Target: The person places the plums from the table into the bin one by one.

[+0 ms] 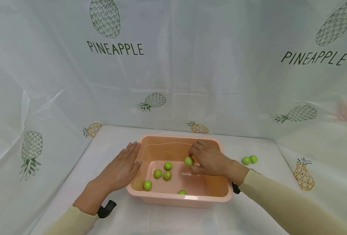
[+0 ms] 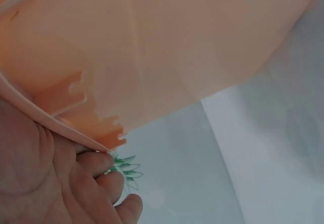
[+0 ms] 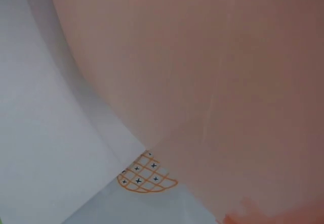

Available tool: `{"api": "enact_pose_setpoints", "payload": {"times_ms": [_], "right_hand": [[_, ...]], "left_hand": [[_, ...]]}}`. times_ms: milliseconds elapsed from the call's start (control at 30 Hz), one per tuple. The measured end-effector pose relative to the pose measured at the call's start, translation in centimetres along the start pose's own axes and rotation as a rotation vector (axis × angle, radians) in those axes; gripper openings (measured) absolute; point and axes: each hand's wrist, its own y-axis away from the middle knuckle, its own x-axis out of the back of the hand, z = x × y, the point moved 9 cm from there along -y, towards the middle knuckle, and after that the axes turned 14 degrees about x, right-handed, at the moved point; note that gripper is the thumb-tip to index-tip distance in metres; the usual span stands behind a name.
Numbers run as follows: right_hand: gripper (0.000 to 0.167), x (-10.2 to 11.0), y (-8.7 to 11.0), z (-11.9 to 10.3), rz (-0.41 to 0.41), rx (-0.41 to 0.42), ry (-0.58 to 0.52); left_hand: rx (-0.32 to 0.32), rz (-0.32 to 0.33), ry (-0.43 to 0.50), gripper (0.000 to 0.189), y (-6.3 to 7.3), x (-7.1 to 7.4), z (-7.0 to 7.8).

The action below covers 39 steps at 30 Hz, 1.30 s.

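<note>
A pink plastic basin [image 1: 179, 198] stands on the white-covered table in the head view. My right hand [image 1: 210, 159] reaches in over its right side and pinches a small round green fruit [image 1: 189, 161] between fingertips and thumb. Against the basin's left rim lies my left hand [image 1: 121, 168], back up, its fingers extended. From the left wrist view, the palm [image 2: 45, 168] is right at the rim [image 2: 50, 120]. Several more green fruits [image 1: 167, 175] lie on the basin floor, mostly toward the left. The right wrist view shows only the basin's outer wall [image 3: 167, 72]; the hand is hidden there.
Two green fruits [image 1: 249, 160] sit together on the table [image 1: 262, 182] to the right of the basin. A white sheet [image 1: 191, 71] printed with pineapples hangs behind and along the sides. Black straps [image 1: 106, 209] show below the wrists.
</note>
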Motion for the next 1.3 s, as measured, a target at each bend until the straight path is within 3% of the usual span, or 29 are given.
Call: {"api": "enact_pose_setpoints", "payload": {"times_ms": [567,900,1133,1300], "right_hand": [[0.033,-0.5,-0.4,0.2,-0.013,-0.039,0.037],[0.032,-0.3,-0.3,0.2,0.001,-0.04,0.098],[0.022,1.2,0.1,0.3,0.126,-0.064,0.122],[0.018,3.4,2.2,1.9,0.274,-0.145,0.153]], "left_hand": [[0.007,-0.004,0.008,0.064,0.0,0.1,0.0],[-0.016,0.025,-0.048,0.063,0.0,0.4,0.2],[-0.014,0.026,-0.062,0.064,0.0,0.5,0.3],[-0.007,0.011,-0.054,0.064,-0.1,0.2,0.2]]}}
